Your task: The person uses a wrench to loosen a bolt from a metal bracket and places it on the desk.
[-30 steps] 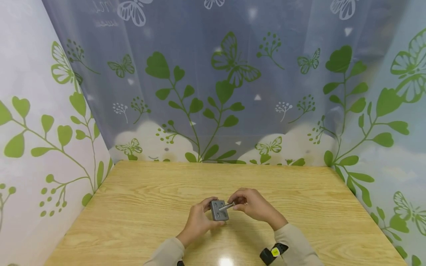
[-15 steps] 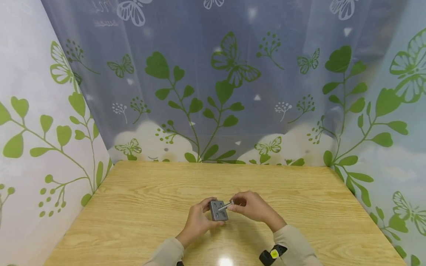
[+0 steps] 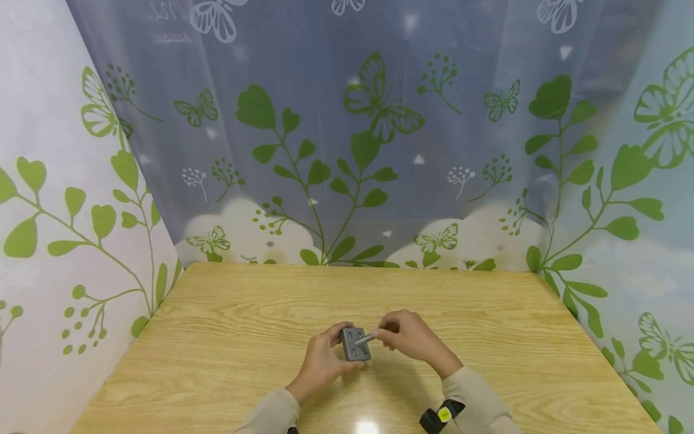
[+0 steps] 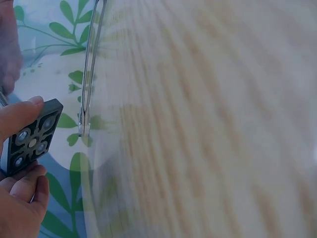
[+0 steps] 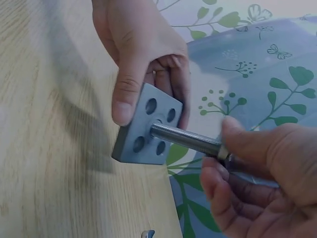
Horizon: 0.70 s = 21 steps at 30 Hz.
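My left hand [image 3: 323,360] grips a grey square plate [image 3: 350,352] by its edges, thumb on one side and fingers on the other, above the wooden table. Four round holes surround the plate's middle, where a threaded metal bolt [image 5: 185,139] stands out. The outer end of that bolt is pinched between thumb and fingers of my right hand [image 3: 410,336], which partly hide it. Seen in the left wrist view, the plate's other face [image 4: 32,139] is dark and ribbed, with a metal disc at the centre and round fittings near the corners.
Both hands are over the near-middle part of the wooden table [image 3: 244,313]. Behind it hangs a blue-grey curtain [image 3: 325,181] printed with green leaves and butterflies, with similar panels at either side. A dark watch-like device [image 3: 441,416] is strapped to the right sleeve.
The right thumb and fingers have shifted around the bolt's outer end, covering more of it, and the hand has drifted slightly left. The plate and left hand have barely moved.
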### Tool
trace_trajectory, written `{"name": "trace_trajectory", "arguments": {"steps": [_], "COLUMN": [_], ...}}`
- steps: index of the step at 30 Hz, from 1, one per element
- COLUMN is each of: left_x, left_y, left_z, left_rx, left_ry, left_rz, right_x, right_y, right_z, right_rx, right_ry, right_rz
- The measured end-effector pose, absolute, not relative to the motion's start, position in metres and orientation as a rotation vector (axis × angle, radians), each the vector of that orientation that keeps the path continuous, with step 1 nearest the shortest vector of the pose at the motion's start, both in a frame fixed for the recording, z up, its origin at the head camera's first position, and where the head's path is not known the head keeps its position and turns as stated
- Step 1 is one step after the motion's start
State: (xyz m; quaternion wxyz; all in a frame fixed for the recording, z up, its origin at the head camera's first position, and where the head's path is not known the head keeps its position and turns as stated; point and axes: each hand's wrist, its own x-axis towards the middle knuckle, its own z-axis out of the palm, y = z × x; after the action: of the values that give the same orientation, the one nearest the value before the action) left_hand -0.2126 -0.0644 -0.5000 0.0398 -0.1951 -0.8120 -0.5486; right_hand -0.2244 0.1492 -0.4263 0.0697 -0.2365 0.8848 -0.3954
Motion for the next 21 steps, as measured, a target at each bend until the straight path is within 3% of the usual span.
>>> {"name": "trace_trajectory", "arguments": {"steps": [12,21], "left_x": [-0.2132,-0.2123], "left_y": [-0.0648,-0.0663], "left_z": [-0.5015,-0.5006], "left_rx": [-0.575,-0.597], "left_ry": [-2.481,-2.474], "left_rz": [-1.697,-1.697], "right_x": [-0.2252,-0.2239], "right_y": [0.1515,0.1549], "right_z": [-0.4226,-0.4246], "right_rx": [-0.906,-0.681], "right_ry": [2.675,2.564], "right_rz": [-1.185,-1.149]}}
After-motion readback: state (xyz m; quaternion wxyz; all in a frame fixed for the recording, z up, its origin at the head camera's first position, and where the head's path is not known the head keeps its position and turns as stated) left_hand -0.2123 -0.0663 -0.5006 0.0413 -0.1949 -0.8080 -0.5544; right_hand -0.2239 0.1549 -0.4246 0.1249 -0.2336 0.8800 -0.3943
